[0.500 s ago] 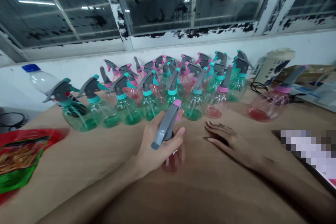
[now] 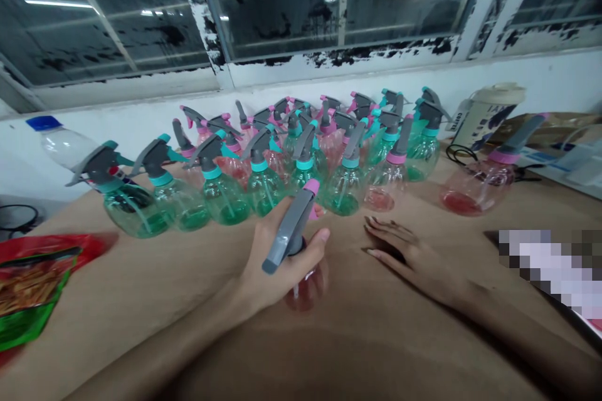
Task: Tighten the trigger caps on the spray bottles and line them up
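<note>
Before the person, the sprayer (image 2: pixel 292 222) stands roughly upright on the table (image 2: pixel 367 338), pink nozzle (image 2: pixel 311 187) aimed away toward the bottles (image 2: pixel 345 194). The left hand (image 2: pixel 263 241) grasps its neck; the right hand (image 2: pixel 418 257) lies loose, fingers slightly parted.

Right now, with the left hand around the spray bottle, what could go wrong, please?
The left hand alone holds the pink-tipped spray bottle; the right hand lies apart from it, so a slip might let it tip.
The green bottles stand close together just beyond, so a careless forward push could knock one into its neighbours.
</note>
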`<state>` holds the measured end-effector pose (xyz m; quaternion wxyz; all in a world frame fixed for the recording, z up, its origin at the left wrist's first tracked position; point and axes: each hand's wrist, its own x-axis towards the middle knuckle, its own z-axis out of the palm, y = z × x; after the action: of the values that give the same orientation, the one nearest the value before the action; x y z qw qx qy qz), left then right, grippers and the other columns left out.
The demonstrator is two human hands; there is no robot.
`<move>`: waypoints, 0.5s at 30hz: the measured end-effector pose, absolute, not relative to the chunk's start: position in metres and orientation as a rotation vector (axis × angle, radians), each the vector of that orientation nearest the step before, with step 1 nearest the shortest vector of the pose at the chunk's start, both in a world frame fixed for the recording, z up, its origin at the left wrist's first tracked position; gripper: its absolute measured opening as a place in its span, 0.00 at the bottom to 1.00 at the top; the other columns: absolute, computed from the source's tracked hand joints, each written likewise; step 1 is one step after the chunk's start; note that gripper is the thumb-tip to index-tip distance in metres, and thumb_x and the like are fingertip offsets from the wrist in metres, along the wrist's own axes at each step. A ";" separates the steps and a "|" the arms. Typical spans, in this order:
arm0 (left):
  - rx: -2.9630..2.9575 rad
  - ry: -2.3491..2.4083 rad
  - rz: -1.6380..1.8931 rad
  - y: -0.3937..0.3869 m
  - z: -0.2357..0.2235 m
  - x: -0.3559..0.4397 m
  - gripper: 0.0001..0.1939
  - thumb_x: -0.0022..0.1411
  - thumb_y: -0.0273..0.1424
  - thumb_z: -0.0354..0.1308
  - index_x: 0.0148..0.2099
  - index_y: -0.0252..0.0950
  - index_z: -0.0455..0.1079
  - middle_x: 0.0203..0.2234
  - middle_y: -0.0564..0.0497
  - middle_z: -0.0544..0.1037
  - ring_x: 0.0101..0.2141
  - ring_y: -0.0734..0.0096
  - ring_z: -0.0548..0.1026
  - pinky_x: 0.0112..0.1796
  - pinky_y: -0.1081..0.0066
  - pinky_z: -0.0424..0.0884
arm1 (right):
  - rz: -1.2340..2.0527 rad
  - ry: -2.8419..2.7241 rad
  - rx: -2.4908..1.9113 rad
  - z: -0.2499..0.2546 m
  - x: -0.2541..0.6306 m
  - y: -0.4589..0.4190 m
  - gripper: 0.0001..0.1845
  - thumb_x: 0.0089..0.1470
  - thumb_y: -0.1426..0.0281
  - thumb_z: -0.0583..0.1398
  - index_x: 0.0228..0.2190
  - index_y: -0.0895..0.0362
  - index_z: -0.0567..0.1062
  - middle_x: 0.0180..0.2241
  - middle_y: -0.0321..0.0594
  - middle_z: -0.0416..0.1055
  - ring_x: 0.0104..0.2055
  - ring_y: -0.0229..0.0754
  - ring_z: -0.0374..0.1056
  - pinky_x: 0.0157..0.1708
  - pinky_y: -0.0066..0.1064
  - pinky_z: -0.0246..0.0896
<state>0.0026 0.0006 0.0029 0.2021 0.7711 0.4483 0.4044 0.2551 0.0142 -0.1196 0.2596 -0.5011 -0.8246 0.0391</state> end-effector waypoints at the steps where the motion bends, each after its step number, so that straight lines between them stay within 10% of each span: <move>1: 2.149 1.261 1.116 0.001 0.004 0.003 0.08 0.54 0.34 0.55 0.38 0.38 0.63 0.14 0.61 0.60 0.15 0.77 0.60 0.19 0.74 0.61 | 0.103 -2.239 -1.360 -0.119 0.255 0.014 0.27 0.57 0.57 0.50 0.54 0.56 0.63 0.55 0.44 0.62 0.58 0.46 0.56 0.58 0.46 0.49; 15: 2.142 1.245 1.143 0.000 0.004 0.001 0.05 0.55 0.34 0.54 0.34 0.39 0.63 0.19 0.58 0.64 0.19 0.75 0.64 0.22 0.72 0.64 | 0.109 -2.256 -1.389 -0.117 0.255 0.013 0.27 0.57 0.56 0.50 0.54 0.57 0.63 0.55 0.44 0.62 0.58 0.45 0.56 0.59 0.45 0.48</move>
<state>0.0011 -0.0004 0.0038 0.2052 0.7682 0.4468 0.4100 0.2546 0.0133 -0.1173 0.2425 -0.5081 -0.8255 0.0399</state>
